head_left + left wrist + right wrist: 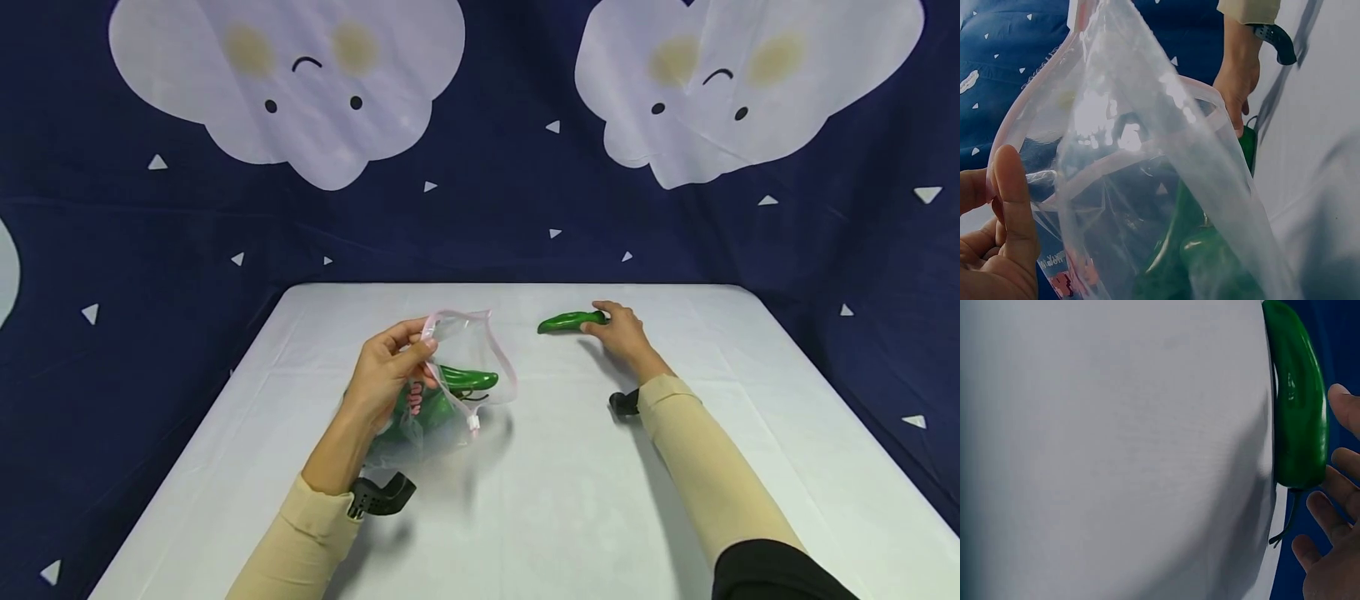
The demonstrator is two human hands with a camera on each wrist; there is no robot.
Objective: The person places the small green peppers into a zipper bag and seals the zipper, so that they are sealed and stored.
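My left hand (382, 375) pinches the pink-edged rim of a clear zip bag (504, 354) between thumb and fingers. Its mouth gapes toward the right, and a white slider hangs at the rim. Inside lie green peppers (472, 380), partly hidden by the hand and film. Farther back on the right, a long green chili pepper (564, 322) lies on the table. My right hand (624, 335) is at its stem end. In the right wrist view, the spread fingertips (1319, 503) hover close along the chili pepper (1300, 406), whose thin stem shows.
A white cloth covers the table (555, 500), whose far edge lies just behind the chili pepper. Beyond it hangs a dark blue curtain (495, 208) with clouds and small white triangles. A black wrist mount (382, 495) sits below the left hand.
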